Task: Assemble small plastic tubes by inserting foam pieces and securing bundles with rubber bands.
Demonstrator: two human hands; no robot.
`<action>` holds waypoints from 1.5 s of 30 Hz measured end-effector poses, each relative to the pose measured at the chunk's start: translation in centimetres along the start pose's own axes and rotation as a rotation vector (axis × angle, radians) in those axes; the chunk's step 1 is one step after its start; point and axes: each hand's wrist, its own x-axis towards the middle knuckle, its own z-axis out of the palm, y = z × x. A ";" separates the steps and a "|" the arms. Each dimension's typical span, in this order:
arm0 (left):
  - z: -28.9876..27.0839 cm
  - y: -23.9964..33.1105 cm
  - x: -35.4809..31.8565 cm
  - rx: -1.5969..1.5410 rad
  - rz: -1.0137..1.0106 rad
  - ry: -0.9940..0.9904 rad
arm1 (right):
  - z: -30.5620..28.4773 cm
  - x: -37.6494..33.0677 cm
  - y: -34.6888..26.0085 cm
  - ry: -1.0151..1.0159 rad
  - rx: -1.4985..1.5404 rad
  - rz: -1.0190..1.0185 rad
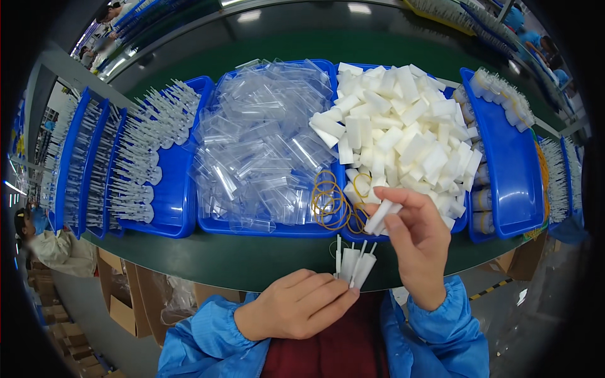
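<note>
My left hand (297, 303) is closed round the lower ends of a small bundle of white parts (357, 267), whose thin white rods point up. How these parts are fitted together is hidden by the fingers. A white foam block (382, 217) is pinched between the thumb and fingers of my right hand (418, 246), above and to the right of the bundle. Just beyond the right hand, a blue bin (463, 220) is heaped with white foam blocks (409, 120). Tan rubber bands (333, 205) lie along the near edges of the bins.
A blue bin (271, 231) of clear plastic sleeves (265, 145) stands left of the foam. Farther left, a blue tray (170, 195) holds upright white-rod bundles (151, 126). A tilted blue tray (517, 183) rests at the right on white bundles. Cardboard boxes (126, 309) sit below the green table (208, 258).
</note>
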 end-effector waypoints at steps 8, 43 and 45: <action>-0.4 -0.6 0.1 0.027 -0.031 -0.008 | -0.6 -0.9 -0.6 -0.244 -0.318 0.015; 1.6 -1.0 -1.5 -0.270 -0.278 0.157 | -4.4 -0.8 0.7 -0.039 -1.191 -0.516; 1.7 -1.1 -1.2 -0.268 -0.261 0.144 | -4.2 -0.1 0.8 -0.087 -1.222 -0.554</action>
